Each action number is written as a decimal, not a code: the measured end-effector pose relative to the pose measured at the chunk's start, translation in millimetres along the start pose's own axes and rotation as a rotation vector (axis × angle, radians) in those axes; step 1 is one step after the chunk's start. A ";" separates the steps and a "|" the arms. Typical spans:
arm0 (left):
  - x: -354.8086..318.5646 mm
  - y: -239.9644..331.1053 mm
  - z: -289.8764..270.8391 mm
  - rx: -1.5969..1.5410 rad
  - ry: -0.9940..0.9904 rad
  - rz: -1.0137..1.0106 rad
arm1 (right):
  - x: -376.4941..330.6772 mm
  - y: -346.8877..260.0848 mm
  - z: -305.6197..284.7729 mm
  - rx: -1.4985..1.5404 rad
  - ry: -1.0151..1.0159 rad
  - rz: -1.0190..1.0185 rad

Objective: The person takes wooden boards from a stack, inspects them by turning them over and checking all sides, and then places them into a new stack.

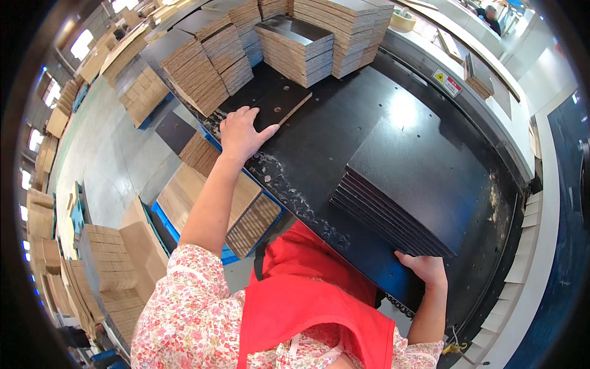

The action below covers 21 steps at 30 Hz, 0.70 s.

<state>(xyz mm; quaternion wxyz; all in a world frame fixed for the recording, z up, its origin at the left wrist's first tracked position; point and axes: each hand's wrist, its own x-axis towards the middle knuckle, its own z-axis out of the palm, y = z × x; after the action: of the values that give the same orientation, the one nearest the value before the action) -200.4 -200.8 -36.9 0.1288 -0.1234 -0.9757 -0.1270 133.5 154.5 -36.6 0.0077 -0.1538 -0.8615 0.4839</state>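
Observation:
My left hand (242, 134) reaches forward to a thin dark panel (270, 102) with round holes, lying on the black machine table (307, 154). Its fingers are spread at the panel's near corner, the thumb stretched beside the raw brown edge. To the right, a stack of dark rectangular panels (418, 178) rests on the table, its layers slightly stepped. My right hand (424, 268) is at the near end of this stack, thumb pointing left along the lower edge. The stack hides its other fingers, so its grip does not show.
Tall stacks of cut boards (206, 67) stand along the table's far side. A roll of tape (402, 21) sits near the white machine rail. Left of the table, wood-coloured boards (203, 190) lie on a blue pallet (230, 255). Another person (490, 18) is far off at upper right.

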 end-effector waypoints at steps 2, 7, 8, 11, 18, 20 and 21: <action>-6.8 6.9 -0.9 0.059 0.098 0.028 | -13.6 -1.7 -4.6 -0.009 0.018 0.068; -26.7 44.4 -18.0 -0.351 0.132 0.257 | -38.5 -3.5 -16.4 0.134 0.019 0.207; -31.8 59.5 -26.4 -0.520 0.049 0.360 | -42.6 -7.8 -18.6 0.124 0.041 0.210; -48.5 111.9 -48.3 -1.064 -0.172 0.663 | -53.7 1.5 -25.9 0.069 0.059 0.226; -62.4 192.5 -72.8 -1.210 -0.349 1.148 | -75.3 -3.5 -34.7 0.023 0.114 0.325; -64.1 201.8 -75.0 -1.171 -0.396 1.164 | -82.6 -2.1 -37.6 0.049 0.130 0.343; -67.5 204.9 -77.3 -1.169 -0.413 1.147 | -86.1 -2.0 -38.7 0.063 0.136 0.350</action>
<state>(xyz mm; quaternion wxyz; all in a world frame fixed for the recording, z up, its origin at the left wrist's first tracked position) -64.2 -44.5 60.5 -0.0921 -0.6673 -0.5432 -0.5012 221.3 162.3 -2.7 -0.0136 -0.3333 -0.8034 0.4933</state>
